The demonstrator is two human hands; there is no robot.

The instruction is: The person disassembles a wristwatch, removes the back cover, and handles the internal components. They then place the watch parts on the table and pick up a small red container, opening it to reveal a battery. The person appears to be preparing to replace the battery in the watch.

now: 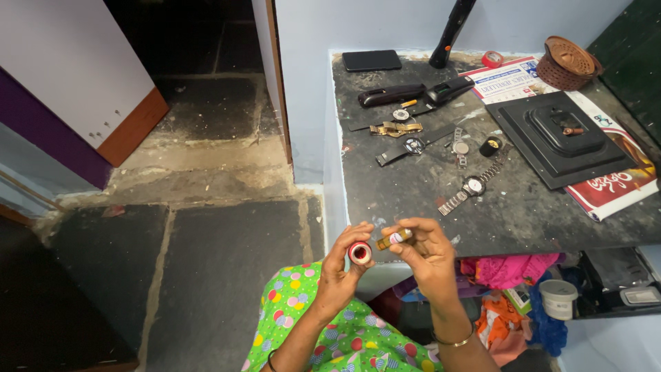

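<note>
My left hand [342,270] pinches a small round red and white cap [359,253], its open face turned up toward the camera. My right hand [427,255] holds a small brownish tube-like bottle [394,239] between thumb and fingers, its tip pointing left at the cap. Both hands hover close together just in front of the near edge of a dark worn table [523,217], above my lap in green dotted cloth [344,337].
On the table lie several wristwatches, among them a silver one [472,187] and a gold one [396,128], plus a black square clock back [559,136], a black stapler [392,94], a dark phone [372,60], a woven basket [566,63] and printed paper [613,186]. Below the table, a white jar [558,297] sits among colourful cloths.
</note>
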